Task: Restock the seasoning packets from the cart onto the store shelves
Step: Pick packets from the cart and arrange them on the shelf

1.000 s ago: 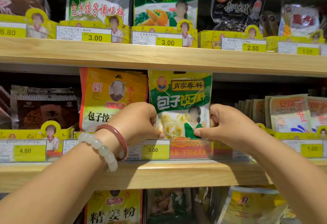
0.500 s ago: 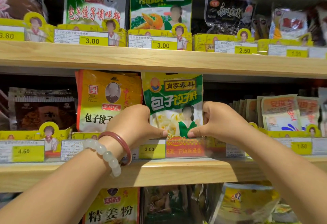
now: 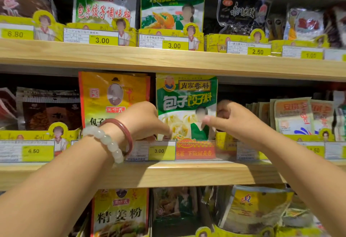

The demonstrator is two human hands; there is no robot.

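The green seasoning packet point(image 3: 187, 105) stands upright at the front of the middle shelf point(image 3: 168, 174), behind the price rail, between an orange-yellow packet point(image 3: 112, 94) on its left and a row of pale sachets point(image 3: 292, 117) well to its right. Its face is glossy: a yellow band at the top, a green field across the middle, and a white lower part printed with dumplings and a figure in green. The yellow panel reads 肖家香料; the large white-and-yellow characters below read 包子饺子料.

The price tag point(image 3: 159, 151) on the rail beneath it reads 3.00; the red strip point(image 3: 195, 149) beside the tag carries yellow writing too blurred to read in full. At far left on the same rail a tag point(image 3: 33, 151) reads 4.50. On the upper shelf the tags read, from the left, 6.80, 3.00, 3.00, 2.50 and 1.00, and a green packet point(image 3: 172, 2) there is marked 椒盐.

The left hand point(image 3: 144, 122), wrist bearing a pale bead bracelet point(image 3: 108, 143) and a red bangle point(image 3: 121, 133), pinches the packet's lower left edge, fingers curled. The right hand point(image 3: 234, 122) grips the right edge, thumb laid across the front, fingers curled behind. Both forearms reach up from below.
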